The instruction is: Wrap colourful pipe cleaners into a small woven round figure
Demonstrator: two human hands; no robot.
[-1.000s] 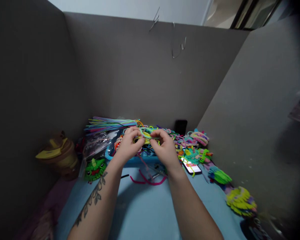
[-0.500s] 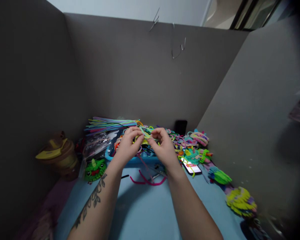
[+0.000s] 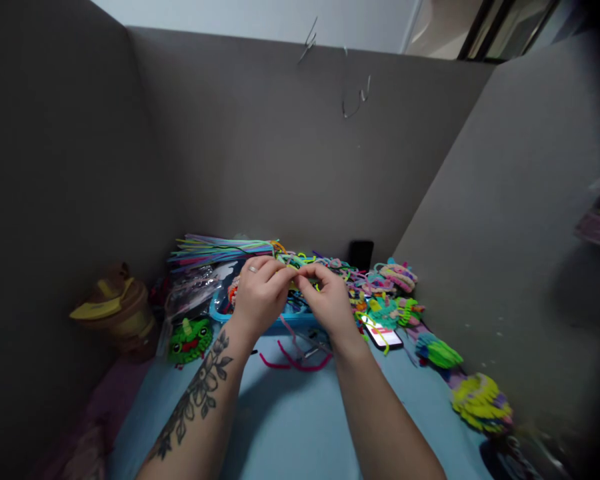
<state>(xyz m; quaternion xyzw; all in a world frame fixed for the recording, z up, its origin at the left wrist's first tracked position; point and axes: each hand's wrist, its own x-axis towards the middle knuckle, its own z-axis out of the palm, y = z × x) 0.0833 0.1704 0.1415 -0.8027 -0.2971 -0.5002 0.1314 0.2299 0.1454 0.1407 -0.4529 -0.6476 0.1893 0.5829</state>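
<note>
My left hand (image 3: 265, 293) and my right hand (image 3: 325, 293) meet fingertip to fingertip above the blue tray (image 3: 225, 317). Both are closed in pinches on a thin yellow-green pipe cleaner (image 3: 294, 269), most of which the fingers cover. The left hand is turned with its back up, a ring showing on one finger. Behind and below the hands lies a tangle of coloured pipe cleaners (image 3: 340, 270). Nearer to me, bright pink pipe cleaner pieces (image 3: 307, 368) rest on the blue table cover beside a metal tool (image 3: 311, 352) that I cannot make out.
At the back left lies a bundle of straight pipe cleaners (image 3: 220, 248) above clear plastic bags (image 3: 193, 287). A green fuzzy figure (image 3: 190, 340) and a brown-yellow pot (image 3: 120, 310) stand left. Right are a lit phone (image 3: 383, 335) and several fuzzy pieces (image 3: 481, 403). Grey panels enclose the table.
My left hand has rolled over so its back faces up, and the fingertips of both hands have come together. The pipe cleaner between them is now mostly covered.
</note>
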